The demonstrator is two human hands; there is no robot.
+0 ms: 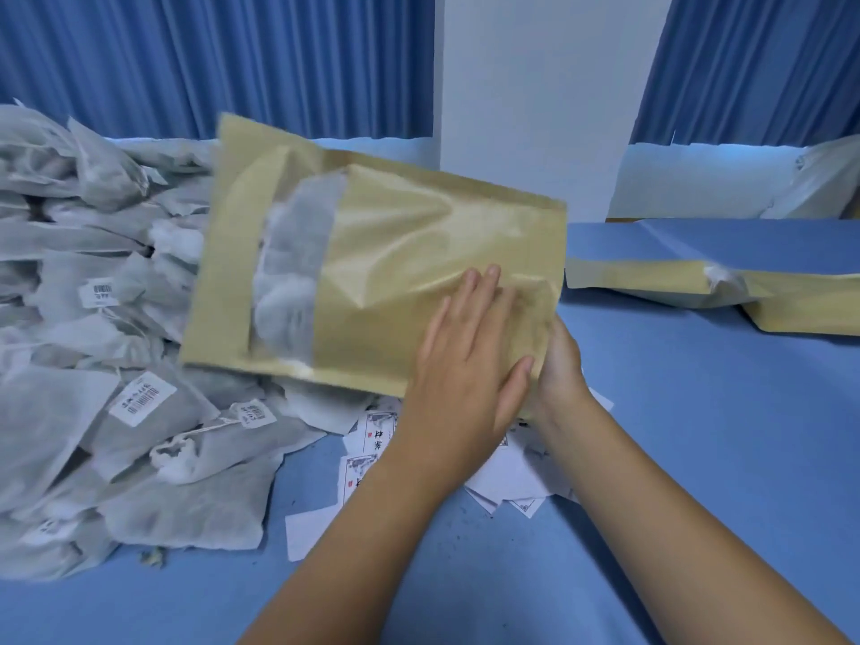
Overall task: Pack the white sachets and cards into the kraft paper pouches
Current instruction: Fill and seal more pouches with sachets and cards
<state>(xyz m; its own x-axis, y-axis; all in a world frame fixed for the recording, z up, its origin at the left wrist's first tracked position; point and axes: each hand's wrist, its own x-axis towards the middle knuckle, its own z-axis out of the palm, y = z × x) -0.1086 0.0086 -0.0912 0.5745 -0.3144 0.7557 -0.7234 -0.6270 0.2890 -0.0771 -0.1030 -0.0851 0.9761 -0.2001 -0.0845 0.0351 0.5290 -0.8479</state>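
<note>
Left hand [465, 346] flat on kraft pouch [395, 253]; right hand [561, 365] under its end, grip I can't tell; long axis left-right, window toward sachets [93, 272].

The kraft paper pouch [419, 235] in front of you is of tan paper with a slight sheen, and it is wrinkled. Its window [293, 272] looks like cloudy, half-clear plastic film. The white sachets [93, 318] look like thin non-woven cloth, matt and a little fuzzy; their labels [142, 398] are smooth white paper. The cards [360, 472] are flat white printed paper. The table [675, 435] has a blue cover, matt and smooth; cloth or paper, you cannot tell. The curtains [232, 62] are blue pleated cloth, and the wall [535, 109] is matt white.
</note>
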